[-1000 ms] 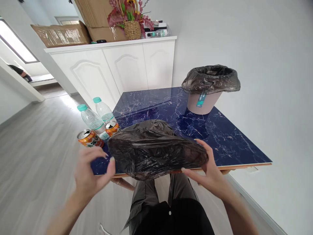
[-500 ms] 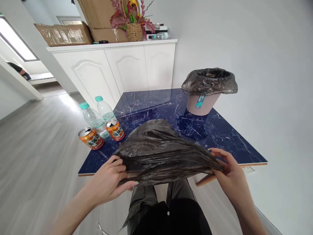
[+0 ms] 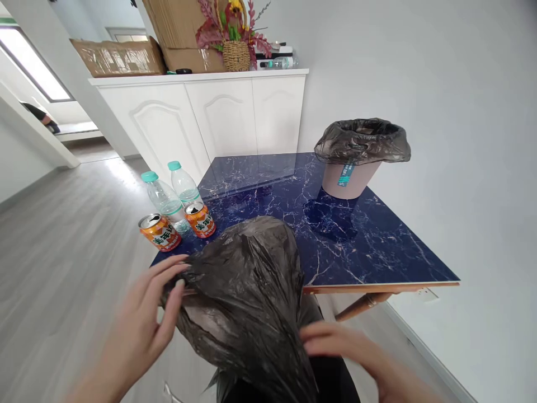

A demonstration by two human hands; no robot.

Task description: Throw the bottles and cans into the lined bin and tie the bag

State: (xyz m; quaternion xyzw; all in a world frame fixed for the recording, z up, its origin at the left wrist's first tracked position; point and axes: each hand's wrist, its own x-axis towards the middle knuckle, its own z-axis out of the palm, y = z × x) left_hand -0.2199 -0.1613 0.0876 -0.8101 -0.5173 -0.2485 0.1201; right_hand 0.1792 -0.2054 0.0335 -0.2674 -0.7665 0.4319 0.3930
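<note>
A dark, thin plastic garbage bag point(image 3: 247, 285), crumpled and puffed up, drapes over the table's front edge toward my lap. My left hand point(image 3: 145, 305) is at the bag's left side, thumb and fingers apart, fingertips touching the film. My right hand point(image 3: 339, 350), smeared by motion, pinches the bag's lower right edge near my lap. Beyond my left hand stand two orange drink cans, the left can point(image 3: 160, 233) and the right can point(image 3: 200, 220). Behind them are two clear bottles with turquoise caps, a nearer bottle point(image 3: 165, 198) and a farther bottle point(image 3: 184, 184).
A pinkish trash bin point(image 3: 344, 182) lined with a dark bag stands at the back right of the blue marbled table point(image 3: 356, 252). Behind is a white cabinet point(image 3: 197, 123) carrying cardboard boxes point(image 3: 121, 57) and a flower basket point(image 3: 236, 55). A wall runs along the right.
The bag went from stretched wide between both hands to bunched and puffed. My right hand moved left and down toward my lap; my left hand moved left and its fingers spread.
</note>
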